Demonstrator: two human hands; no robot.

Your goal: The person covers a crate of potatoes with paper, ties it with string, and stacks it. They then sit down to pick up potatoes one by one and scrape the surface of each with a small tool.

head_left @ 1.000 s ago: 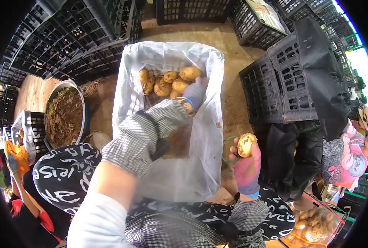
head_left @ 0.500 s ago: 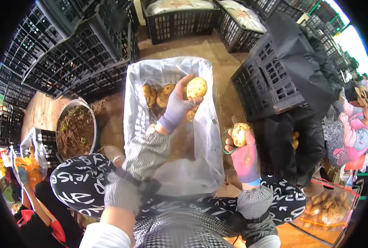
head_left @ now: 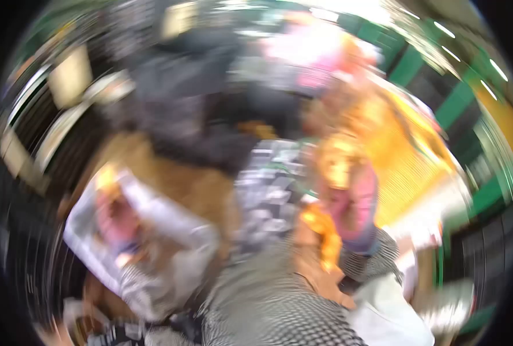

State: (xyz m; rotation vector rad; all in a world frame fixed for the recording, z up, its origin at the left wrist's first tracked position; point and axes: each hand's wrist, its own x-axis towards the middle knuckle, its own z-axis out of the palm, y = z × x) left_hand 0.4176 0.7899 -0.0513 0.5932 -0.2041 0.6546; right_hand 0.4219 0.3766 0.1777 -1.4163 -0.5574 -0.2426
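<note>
Strong motion blur smears the whole head view. On the left, my left hand (head_left: pixel 119 222), gloved, is closed around a potato (head_left: pixel 107 177) over the crate lined with white plastic (head_left: pixel 79 239). Farther right, my right hand (head_left: pixel 355 199) in a pink and purple glove grips another potato (head_left: pixel 338 164), held up clear of the lined crate. The potatoes inside the crate are smeared beyond making out.
Dark stacked crates draped in black plastic (head_left: pixel 181 69) stand ahead. A person in pink (head_left: pixel 317 55) is beyond them. A bright orange-yellow surface (head_left: pixel 406 173) lies to the right, and brown floor (head_left: pixel 181 181) shows beside the lined crate.
The view has swung sharply to the right, so the lined crate now sits at lower left. Both hands still hold their potatoes; the right hand appears farther from the crate.
</note>
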